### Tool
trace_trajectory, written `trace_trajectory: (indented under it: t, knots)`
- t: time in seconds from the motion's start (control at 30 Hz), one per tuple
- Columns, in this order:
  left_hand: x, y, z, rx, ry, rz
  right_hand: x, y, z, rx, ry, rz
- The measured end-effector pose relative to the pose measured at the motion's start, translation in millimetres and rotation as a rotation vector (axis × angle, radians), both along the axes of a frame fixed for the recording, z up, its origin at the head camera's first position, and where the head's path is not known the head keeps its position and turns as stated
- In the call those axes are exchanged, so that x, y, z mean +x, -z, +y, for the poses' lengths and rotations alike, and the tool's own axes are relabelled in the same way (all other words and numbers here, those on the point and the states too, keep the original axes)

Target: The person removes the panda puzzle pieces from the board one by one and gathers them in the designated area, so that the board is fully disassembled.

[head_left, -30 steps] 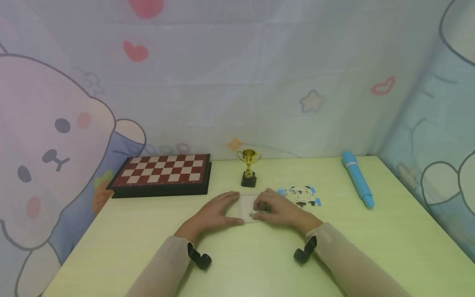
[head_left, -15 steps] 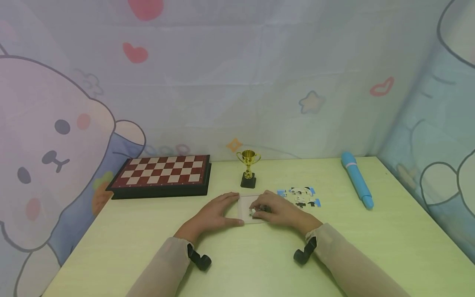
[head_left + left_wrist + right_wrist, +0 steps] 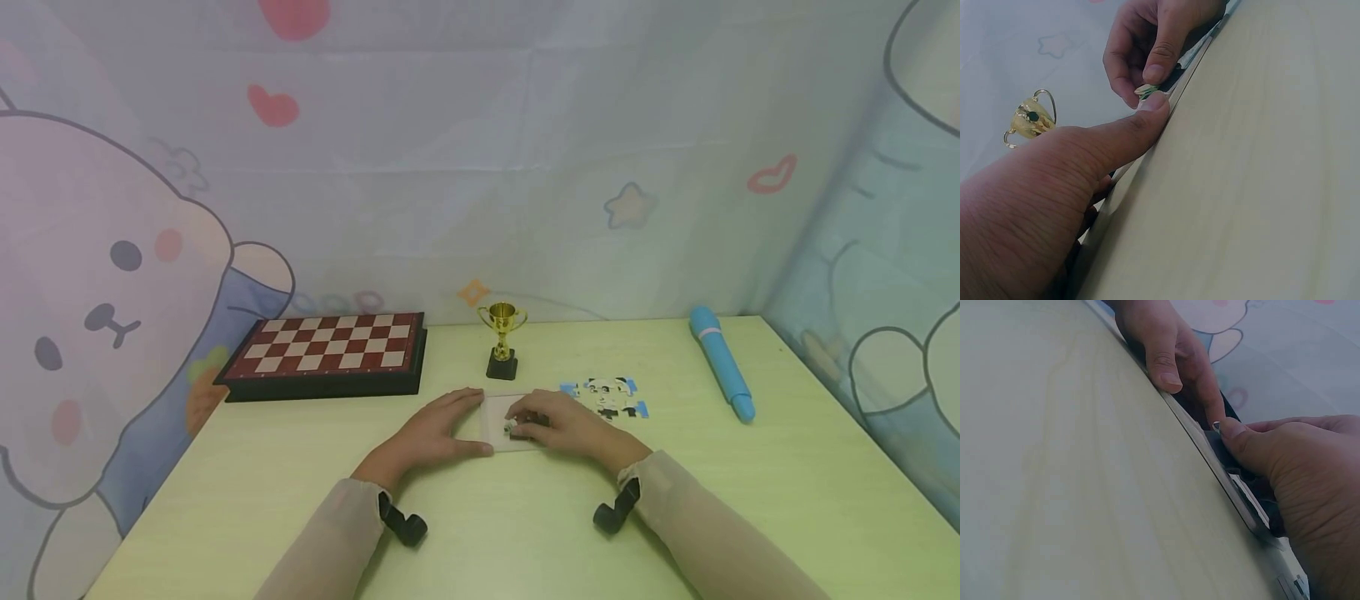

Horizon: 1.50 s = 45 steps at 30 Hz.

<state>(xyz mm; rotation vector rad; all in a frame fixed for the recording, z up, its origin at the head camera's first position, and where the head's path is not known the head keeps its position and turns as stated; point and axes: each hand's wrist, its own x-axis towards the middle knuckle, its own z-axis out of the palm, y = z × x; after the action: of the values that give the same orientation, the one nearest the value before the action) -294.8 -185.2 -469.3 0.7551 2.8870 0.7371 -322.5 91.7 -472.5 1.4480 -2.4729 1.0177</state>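
A thin, pale square tray lies flat on the table between the hands. Along its left side rests my left hand, with fairly straight fingers at the far corner and the thumb at the near one. My right hand is over the tray's right part, pinching a small white-and-green puzzle piece between thumb and fingers. The piece is held tilted close above the tray, mostly covered by the fingertips. Just beyond the right hand, several blue, white and black panda puzzle pieces lie on the table.
A small gold trophy cup on a black base stands behind the tray. To the back left is a red-and-white chessboard box. A blue pen-shaped tube lies at the right. A printed cloth backdrop rises behind the table.
The puzzle piece, lying lower at the right fingertips a second ago, is now tilted up in the pinch. The right fingers have shifted slightly; the left hand stays put.
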Motion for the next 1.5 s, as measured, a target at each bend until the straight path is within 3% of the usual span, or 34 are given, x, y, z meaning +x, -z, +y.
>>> trace_trajectory:
  t: [0.2, 0.7, 0.93, 1.13, 1.5]
  knots:
    - [1.0, 0.2, -0.2, -0.006, -0.003, -0.006, -0.9, 2.2, -1, 0.010, 0.030, 0.029]
    - [-1.8, 2.0, -1.2, -0.004, -0.004, -0.005, -3.4, -2.9, -1, -0.045, 0.052, -0.085]
    - [-1.7, 3.8, -1.2, 0.001, -0.004, -0.004, -3.1, -4.6, 7, -0.058, 0.104, -0.052]
    - [-1.8, 2.3, 0.0, -0.003, -0.009, 0.005, -1.0, -6.4, 30, -0.056, 0.176, -0.049]
    - [-2.6, 4.8, -0.2, -0.013, -0.013, 0.005, 7.9, -0.3, 98, -0.100, 0.258, -0.038]
